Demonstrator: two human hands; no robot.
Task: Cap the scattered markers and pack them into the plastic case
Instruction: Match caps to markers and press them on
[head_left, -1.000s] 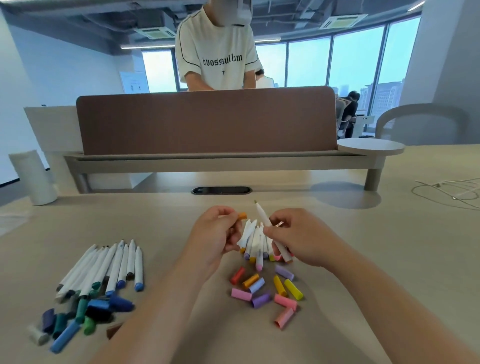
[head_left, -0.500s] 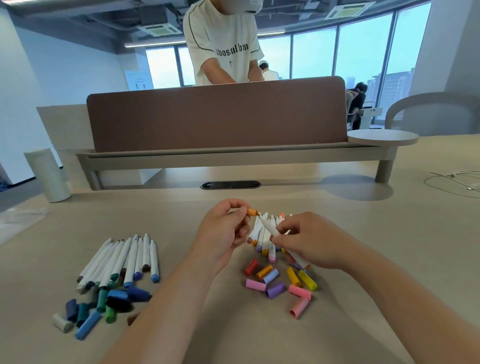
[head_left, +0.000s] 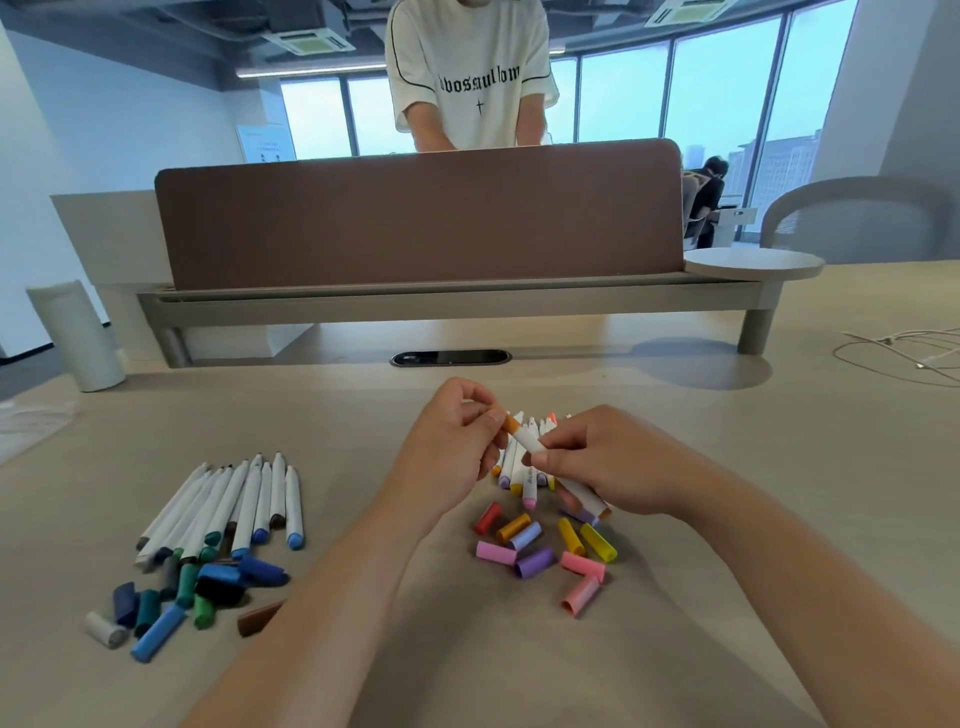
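My right hand (head_left: 608, 462) grips a white marker (head_left: 530, 441) by its barrel, tip pointing up-left. My left hand (head_left: 457, 441) pinches an orange cap (head_left: 509, 423) that sits on the marker's tip. Behind and under my hands lies a bunch of white uncapped markers (head_left: 517, 467) with warm-coloured ends. In front of them lie several loose caps (head_left: 540, 545): red, orange, lilac, pink, purple, yellow. At the left lies a row of white markers (head_left: 234, 504) with blue and green ends, and a heap of blue, green, black, grey and brown caps (head_left: 182, 592).
A crumpled clear plastic sheet (head_left: 31, 426) lies at the far left edge. A white cylinder (head_left: 78, 338) stands at the back left. A brown desk divider (head_left: 421, 213) on a raised shelf closes the back, with a person standing behind it. White cables (head_left: 904, 353) lie at the right.
My hands have come together: the marker tilted down toward my left hand and the orange cap now sits over its tip.
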